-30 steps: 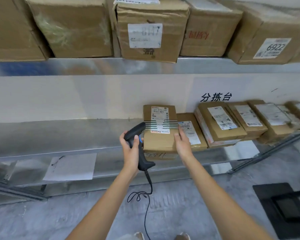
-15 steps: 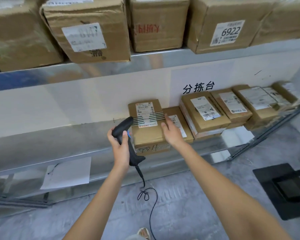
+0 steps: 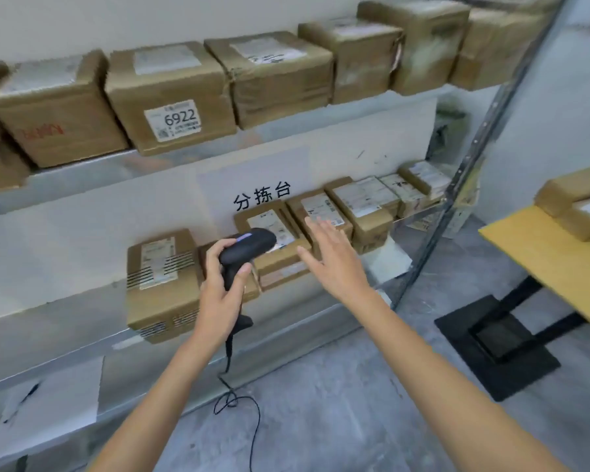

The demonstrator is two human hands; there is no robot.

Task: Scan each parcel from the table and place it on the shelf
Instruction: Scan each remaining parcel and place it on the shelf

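The left hand [image 3: 220, 294] is closest, its fingers wrapped tight around a black scanner [image 3: 244, 253]. A thin cord [image 3: 242, 413] hangs down from it to the gray floor [image 3: 338, 403]. The right hand [image 3: 332, 258] is in the air with its fingers spread apart, holding nothing. Just past the hands, a brown parcel [image 3: 162, 284] sits on the low shelf [image 3: 65, 321], with more parcels [image 3: 358, 206] in a row to its right. Far right, another box [image 3: 576, 202] sits on a yellow table [image 3: 552, 264].

Left hand [image 3: 222, 294] curled round a black handle, right hand [image 3: 334, 260] outstretched, fingers spread, palm down
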